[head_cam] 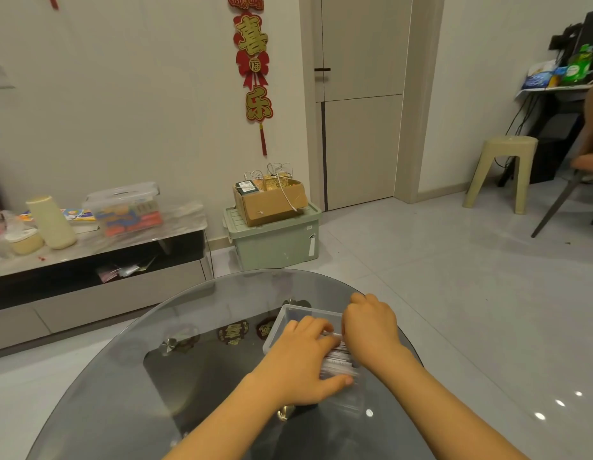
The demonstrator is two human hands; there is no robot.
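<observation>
Head view: white packets [336,360] stacked upright inside clear box [290,315].

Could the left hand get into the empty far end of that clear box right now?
Probably yes. The box has no lid on and its far end lies bare just beyond the left hand, which grips the packets. The right hand is at the right rim, not across it.

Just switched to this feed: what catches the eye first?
At the clear box on the table, the left hand grips a stack of white packets, the right hand against it. Behind, a red hanging on the wall above a cardboard box.
</observation>
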